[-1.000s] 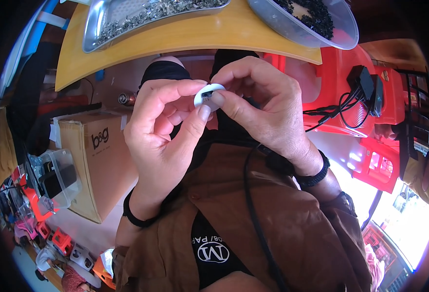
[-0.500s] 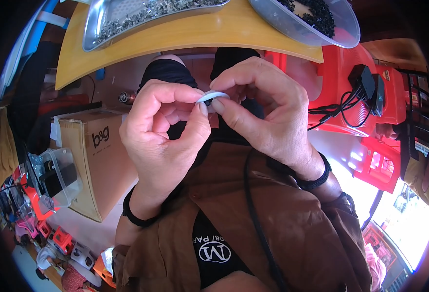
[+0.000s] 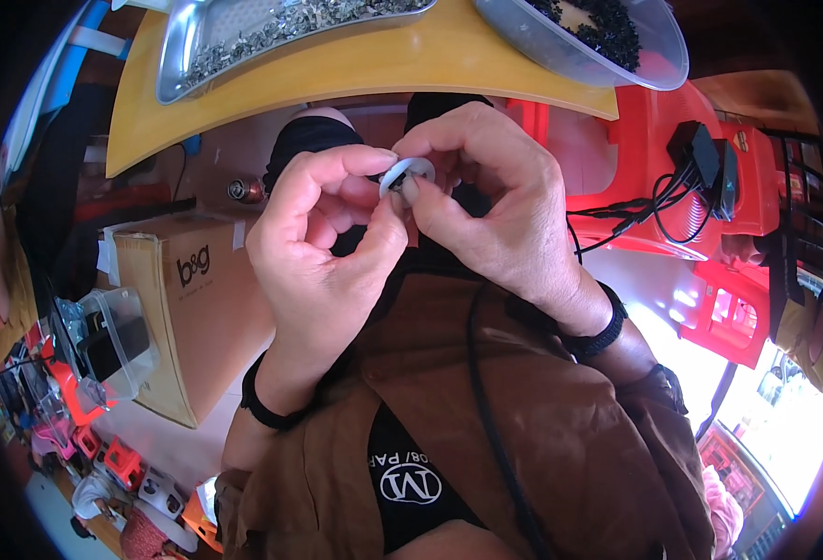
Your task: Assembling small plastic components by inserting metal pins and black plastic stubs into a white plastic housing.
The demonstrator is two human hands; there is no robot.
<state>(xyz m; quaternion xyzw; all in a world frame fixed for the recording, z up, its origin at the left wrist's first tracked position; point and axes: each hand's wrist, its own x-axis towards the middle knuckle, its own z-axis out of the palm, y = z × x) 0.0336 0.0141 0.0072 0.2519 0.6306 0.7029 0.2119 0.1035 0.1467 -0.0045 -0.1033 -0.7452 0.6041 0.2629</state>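
Observation:
Both my hands meet just below the edge of a yellow table (image 3: 355, 65). Between their fingertips is a small white ring-shaped part (image 3: 405, 175) with a dark centre. My left hand (image 3: 323, 243) pinches it from the left with thumb and forefinger. My right hand (image 3: 491, 210) pinches it from the right, its fingers curled over the part. Black bands sit on both wrists. My brown apron lies below the hands.
On the yellow table stand a metal tray (image 3: 244, 37) of small silvery pieces and a clear bowl (image 3: 598, 42) of small black pieces. A cardboard box (image 3: 197, 308) stands at the left, and a red plastic stool (image 3: 673, 177) with black cables at the right.
The white part has been turned between the fingertips, going from face-on to edge-on and back to face-on. Both hands stayed together below the table edge.

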